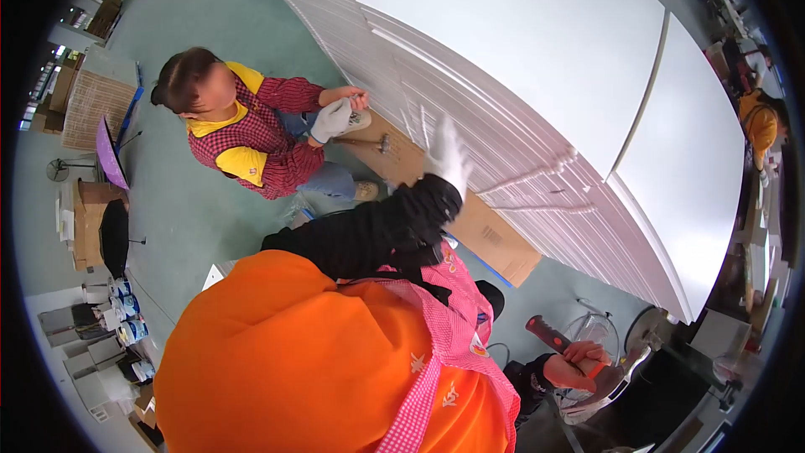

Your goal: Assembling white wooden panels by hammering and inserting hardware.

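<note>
My left hand (450, 158), in a white glove, is raised beside the layered edges of a tall stack of white panels (537, 33). Its fingers stretch out, slightly blurred, with nothing visible in them. White strips (537, 174) stick out between the panel layers just right of it. At the lower right, my bare right hand (579, 365) is closed around a tool with a red-and-black handle (549, 334); its working end is hidden, so its kind is unclear. Pale cloth, perhaps a glove, hangs below that hand.
A co-worker (251, 134) crouches at left by the stack, handling a white glove (333, 120), with a hammer (369, 143) close by. Flat cardboard (495, 239) lies along the stack's base. A round fan-like frame (594, 331) stands beyond my right hand. Cartons (88, 222) line the left.
</note>
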Demonstrator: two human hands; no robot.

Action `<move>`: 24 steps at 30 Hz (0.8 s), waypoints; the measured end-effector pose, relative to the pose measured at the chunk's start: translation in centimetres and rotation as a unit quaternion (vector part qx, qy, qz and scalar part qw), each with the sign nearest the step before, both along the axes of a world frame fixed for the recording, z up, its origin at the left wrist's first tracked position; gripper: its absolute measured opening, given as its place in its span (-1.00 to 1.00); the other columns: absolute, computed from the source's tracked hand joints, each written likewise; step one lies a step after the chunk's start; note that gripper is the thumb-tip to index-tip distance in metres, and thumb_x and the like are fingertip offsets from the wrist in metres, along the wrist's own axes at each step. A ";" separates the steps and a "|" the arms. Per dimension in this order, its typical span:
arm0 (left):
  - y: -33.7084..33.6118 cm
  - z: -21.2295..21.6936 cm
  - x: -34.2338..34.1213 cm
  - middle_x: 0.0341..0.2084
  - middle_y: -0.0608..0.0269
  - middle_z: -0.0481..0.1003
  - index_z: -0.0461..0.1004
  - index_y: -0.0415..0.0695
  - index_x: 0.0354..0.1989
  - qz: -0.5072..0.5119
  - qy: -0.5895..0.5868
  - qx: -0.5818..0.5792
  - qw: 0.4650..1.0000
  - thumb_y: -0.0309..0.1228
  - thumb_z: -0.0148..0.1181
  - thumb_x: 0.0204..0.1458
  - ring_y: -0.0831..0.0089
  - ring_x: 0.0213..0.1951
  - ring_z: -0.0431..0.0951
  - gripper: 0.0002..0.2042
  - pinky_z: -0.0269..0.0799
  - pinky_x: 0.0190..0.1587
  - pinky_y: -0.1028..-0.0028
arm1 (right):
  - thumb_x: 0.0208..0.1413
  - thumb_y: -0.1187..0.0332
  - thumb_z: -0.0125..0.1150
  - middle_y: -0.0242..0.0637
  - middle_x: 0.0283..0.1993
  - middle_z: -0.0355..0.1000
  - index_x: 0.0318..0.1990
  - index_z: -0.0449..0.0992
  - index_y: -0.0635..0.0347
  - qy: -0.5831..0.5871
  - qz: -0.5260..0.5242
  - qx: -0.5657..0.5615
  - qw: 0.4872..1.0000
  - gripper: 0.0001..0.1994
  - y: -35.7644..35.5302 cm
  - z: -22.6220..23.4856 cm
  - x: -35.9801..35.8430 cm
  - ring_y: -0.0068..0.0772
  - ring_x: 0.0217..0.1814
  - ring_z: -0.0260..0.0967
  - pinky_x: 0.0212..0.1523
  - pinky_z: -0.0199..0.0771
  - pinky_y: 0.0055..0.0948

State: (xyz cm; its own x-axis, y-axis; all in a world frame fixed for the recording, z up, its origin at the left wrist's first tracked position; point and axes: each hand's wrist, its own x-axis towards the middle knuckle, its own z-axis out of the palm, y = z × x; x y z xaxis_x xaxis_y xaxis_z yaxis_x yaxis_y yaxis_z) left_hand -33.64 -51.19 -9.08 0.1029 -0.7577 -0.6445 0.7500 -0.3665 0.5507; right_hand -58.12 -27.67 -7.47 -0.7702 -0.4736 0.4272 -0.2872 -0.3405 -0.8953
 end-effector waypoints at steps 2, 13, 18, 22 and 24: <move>-3.8 0.5 1.9 0.32 -0.02 -0.46 -0.44 -0.20 0.30 0.057 0.020 -0.068 0.996 0.28 -0.26 -0.02 0.15 0.34 -0.49 -0.05 -0.51 0.31 0.18 | -0.13 -0.48 -0.23 -0.46 -0.74 -0.04 -0.48 0.18 0.20 0.012 -0.021 -0.008 1.000 -0.26 -0.2 0.5 -2.5 -0.67 -0.78 -0.12 -0.78 -0.14 -0.72; -11.3 -0.9 -0.9 0.24 0.13 0.03 -0.01 -0.04 0.27 0.160 0.010 -0.103 0.982 0.24 -0.34 0.03 0.19 0.23 0.09 -0.26 0.02 0.22 0.16 | 0.09 0.23 0.09 -0.07 -0.59 0.24 -0.36 0.31 0.31 0.473 0.001 0.333 0.816 -0.73 -16.8 15.2 -16.6 -0.22 -0.60 0.15 -0.51 0.18 -0.35; -14.1 -6.9 -0.5 0.06 0.04 0.27 0.13 -0.25 0.17 0.143 -0.215 -0.119 0.959 0.23 -0.19 0.00 0.27 0.08 0.30 -0.22 0.21 0.11 0.38 | 0.08 0.26 0.12 -0.11 -0.64 0.20 -0.43 0.27 0.33 0.549 0.168 0.343 0.744 -0.72 -24.7 11.5 -24.9 -0.17 -0.62 0.16 -0.52 0.19 -0.29; -14.0 -4.6 -6.9 -0.01 -0.37 0.23 0.07 -0.54 0.07 0.198 -0.347 0.032 0.916 0.42 -0.11 -0.23 0.04 0.07 0.29 0.07 0.21 0.07 0.29 | 0.13 0.27 0.05 -0.12 -0.57 0.22 -0.36 0.24 0.33 0.562 0.264 0.312 0.719 -0.74 -27.5 5.5 -32.0 -0.26 -0.55 0.15 -0.46 0.20 -0.34; -12.5 -4.9 -9.1 -0.11 -0.27 0.24 0.16 -0.53 -0.10 0.247 -0.325 -0.075 0.910 0.34 0.05 -0.27 0.06 -0.04 0.33 -0.04 0.22 0.03 0.28 | 0.14 0.25 0.04 -0.12 -0.55 0.19 -0.36 0.24 0.32 0.554 0.303 0.310 0.711 -0.72 -28.8 4.5 -33.6 -0.25 -0.52 0.12 -0.42 0.19 -0.34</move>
